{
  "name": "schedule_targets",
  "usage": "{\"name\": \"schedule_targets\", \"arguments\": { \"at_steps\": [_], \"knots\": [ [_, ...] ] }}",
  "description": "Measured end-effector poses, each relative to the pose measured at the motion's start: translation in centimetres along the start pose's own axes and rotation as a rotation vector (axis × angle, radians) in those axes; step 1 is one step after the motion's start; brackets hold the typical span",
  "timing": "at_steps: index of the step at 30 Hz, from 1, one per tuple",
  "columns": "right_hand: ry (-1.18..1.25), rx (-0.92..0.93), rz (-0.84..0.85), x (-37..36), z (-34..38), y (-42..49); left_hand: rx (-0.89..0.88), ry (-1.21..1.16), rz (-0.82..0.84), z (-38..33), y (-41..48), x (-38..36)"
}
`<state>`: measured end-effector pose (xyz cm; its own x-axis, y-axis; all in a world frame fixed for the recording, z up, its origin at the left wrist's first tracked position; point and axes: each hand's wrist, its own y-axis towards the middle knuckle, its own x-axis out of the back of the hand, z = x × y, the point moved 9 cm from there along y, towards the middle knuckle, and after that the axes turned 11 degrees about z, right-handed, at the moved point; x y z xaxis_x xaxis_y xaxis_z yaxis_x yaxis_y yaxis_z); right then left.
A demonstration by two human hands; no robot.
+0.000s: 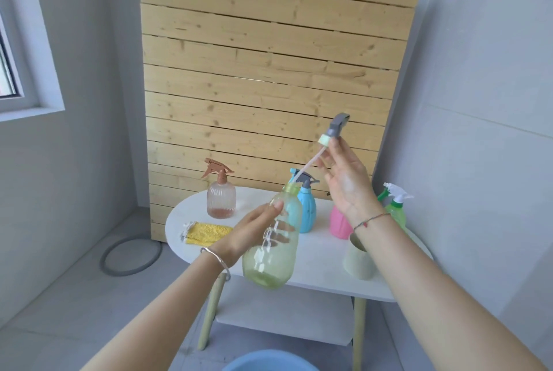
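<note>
A person holds a clear green bottle (275,254) above the counter's (329,281) near edge. The left hand (254,233) has its fingers wrapped round the bottle's shoulder. The right hand (347,182) pinches the grey spray head (335,128) at its collar, the other fingers splayed. The head is lifted clear, and its tube (308,165) slants down to the bottle's mouth.

The step appears to be parting or rejoining head and bottle. It would go best with the bottle held steady and the tube moved in line with the neck, so it neither bends nor drips.

The count is five bottles: the one in hand and four standing on the counter, namely the brown bottle (221,197), blue bottle (308,209), pink bottle (339,222) and white-triggered bottle (395,209). There is also one yellow cloth (206,233), one cup (359,260) and one blue basin (269,361) below.
</note>
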<state>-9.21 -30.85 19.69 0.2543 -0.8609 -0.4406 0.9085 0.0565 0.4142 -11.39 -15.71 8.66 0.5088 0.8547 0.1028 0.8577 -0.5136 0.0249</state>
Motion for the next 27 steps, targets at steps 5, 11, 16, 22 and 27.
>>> {"name": "schedule_targets", "arguments": {
  "at_steps": [5, 11, 16, 22, 27],
  "knots": [
    [-0.06, 0.058, -0.054, 1.8, 1.9, 3.5, 0.042, 0.068, -0.045, 3.1, 0.4, 2.1],
    [-0.152, 0.083, -0.08, 3.5, 0.5, 7.0, 0.11, 0.063, -0.031, 7.3, 1.0, 2.7],
    [-0.648, -0.203, 0.053, 6.4, -9.5, 6.4, 0.041, -0.036, -0.15, 8.4, 1.0, 4.3],
    [-0.889, -0.544, 0.145, 12.4, -21.4, 1.8, 0.035, -0.06, -0.208, 10.7, 1.3, 5.2],
    [-0.82, -0.626, 0.086, 15.6, -25.1, -0.3, 0.057, -0.072, -0.192, 12.3, 1.6, 4.9]
  ]
}}
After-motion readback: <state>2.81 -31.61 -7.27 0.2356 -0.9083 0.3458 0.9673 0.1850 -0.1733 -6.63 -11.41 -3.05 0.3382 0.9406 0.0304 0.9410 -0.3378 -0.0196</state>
